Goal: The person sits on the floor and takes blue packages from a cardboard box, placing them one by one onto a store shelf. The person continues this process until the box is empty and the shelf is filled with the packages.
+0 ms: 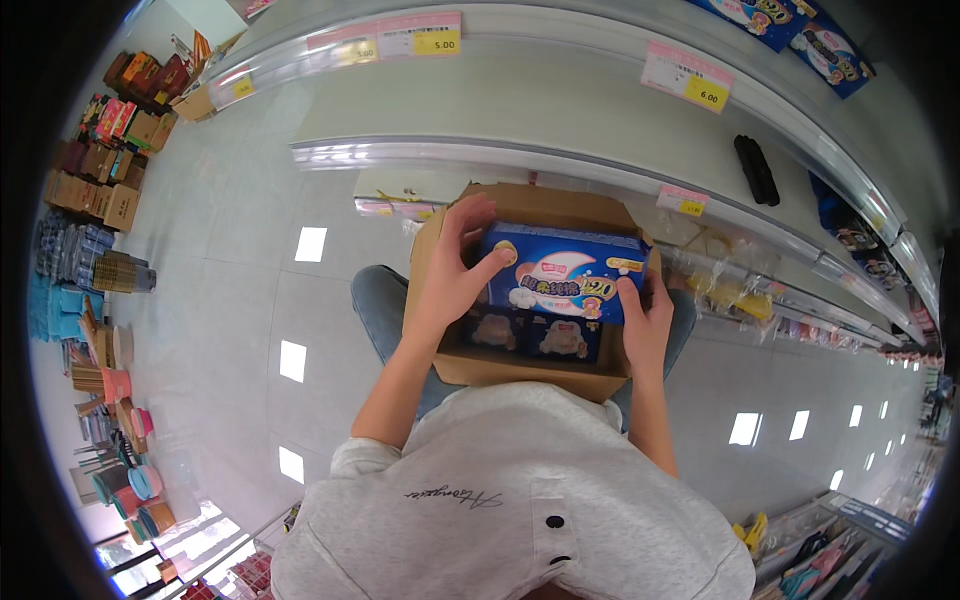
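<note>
Between both hands is a blue printed package (pixel 562 274), held over a cardboard box (pixel 525 377) with its flaps raised. My left hand (pixel 461 262) grips the package's left end, thumb on its front face. At the right end, my right hand (pixel 646 319) holds it with the thumb on the lower corner. Under it, more dark blue packages (pixel 531 337) lie inside the box. The box rests at my lap, between my bent knees. Its bottom is hidden.
Metal shelves (pixel 480 97) with price tags rise in front. A black object (pixel 757 170) lies on one shelf, and blue packages (pixel 831 56) stand on the upper one. Bagged goods (pixel 720 292) fill lower shelving at right. Stacked goods (pixel 94 187) line the far left, across a tiled floor (pixel 225 300).
</note>
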Tool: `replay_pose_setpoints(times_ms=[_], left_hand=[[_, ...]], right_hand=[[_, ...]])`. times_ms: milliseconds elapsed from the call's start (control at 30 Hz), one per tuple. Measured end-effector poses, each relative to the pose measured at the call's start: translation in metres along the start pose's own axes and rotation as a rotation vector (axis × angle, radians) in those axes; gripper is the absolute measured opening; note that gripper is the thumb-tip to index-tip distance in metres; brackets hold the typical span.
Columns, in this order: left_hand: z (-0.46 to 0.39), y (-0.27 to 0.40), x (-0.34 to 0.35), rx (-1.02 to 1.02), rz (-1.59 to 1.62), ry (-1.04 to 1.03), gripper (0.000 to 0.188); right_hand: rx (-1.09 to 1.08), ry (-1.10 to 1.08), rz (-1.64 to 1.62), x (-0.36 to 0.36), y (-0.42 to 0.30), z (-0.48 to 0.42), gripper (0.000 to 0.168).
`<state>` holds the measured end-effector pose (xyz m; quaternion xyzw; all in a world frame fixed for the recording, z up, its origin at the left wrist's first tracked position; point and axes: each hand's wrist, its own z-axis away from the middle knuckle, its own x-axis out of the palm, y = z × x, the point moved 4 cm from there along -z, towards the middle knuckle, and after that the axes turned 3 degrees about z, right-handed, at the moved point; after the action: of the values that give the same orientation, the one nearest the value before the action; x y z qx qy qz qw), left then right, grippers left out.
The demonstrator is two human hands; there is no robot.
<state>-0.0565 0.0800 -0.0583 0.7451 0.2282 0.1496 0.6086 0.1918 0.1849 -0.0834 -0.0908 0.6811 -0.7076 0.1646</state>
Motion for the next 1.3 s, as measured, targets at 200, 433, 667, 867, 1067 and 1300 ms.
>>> replay_pose_setpoints(times_ms=[200,433,667,867,1067,1300], left_hand=[[0.007,-0.004,0.016,-0.235,0.382,-0.053,0.054],[0.0,-0.013,0.016,-0.188,0.366,-0.038,0.04],[-0.028,0.054,0.026,0.166,0.08,-0.095,0.048],[-0.051,0.165,0.055,0.946,-0.201,-0.237,0.062],[-0.08,0.24,0.085,1.12,-0.201,-0.395,0.058],[-0.185,0.253,0.101,1.097,-0.646,-0.089,0.052]], right_hand=[[-0.02,0.027,-0.155,0.011,-0.006,0.007,0.036],[-0.086,-0.229,-0.181,0.012,-0.023,-0.007,0.075],[-0.605,0.157,0.481,-0.008,-0.102,-0.005,0.09],[-1.147,0.32,0.908,-0.014,-0.206,0.016,0.069],[-1.347,0.62,0.914,-0.075,-0.259,0.006,0.062],[-1.168,0.849,1.067,-0.157,-0.295,-0.07,0.056]])
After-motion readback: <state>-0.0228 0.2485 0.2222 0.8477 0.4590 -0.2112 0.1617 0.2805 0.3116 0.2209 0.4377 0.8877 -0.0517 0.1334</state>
